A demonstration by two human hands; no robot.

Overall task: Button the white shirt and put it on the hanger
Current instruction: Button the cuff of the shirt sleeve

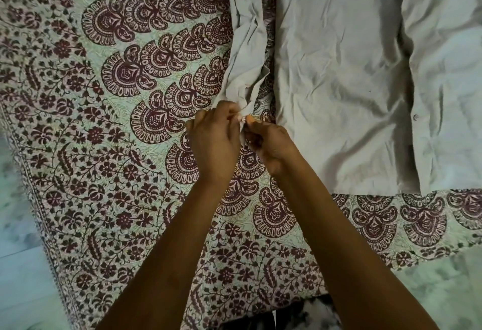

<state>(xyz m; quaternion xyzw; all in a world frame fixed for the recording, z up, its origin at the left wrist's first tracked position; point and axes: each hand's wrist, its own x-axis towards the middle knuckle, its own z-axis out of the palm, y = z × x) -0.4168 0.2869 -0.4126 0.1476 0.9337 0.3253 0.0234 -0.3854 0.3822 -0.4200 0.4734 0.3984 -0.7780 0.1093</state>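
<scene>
The white shirt (339, 69) lies spread flat on a patterned bedspread, its front placket with a button (415, 117) running down the right side. Its left sleeve (247, 42) stretches down toward me, crumpled. Both hands meet at the sleeve's cuff (246, 110). My left hand (212, 136) pinches one cuff edge, fingers curled. My right hand (268, 142) pinches the other edge, thumb pressed beside a small cuff button (243, 119). No hanger is in view.
The maroon and cream floral bedspread (117, 121) covers the bed, whose edge runs along the left and bottom. Pale floor (20, 264) shows beyond it at lower left and lower right. Something dark sits under the bed's near edge.
</scene>
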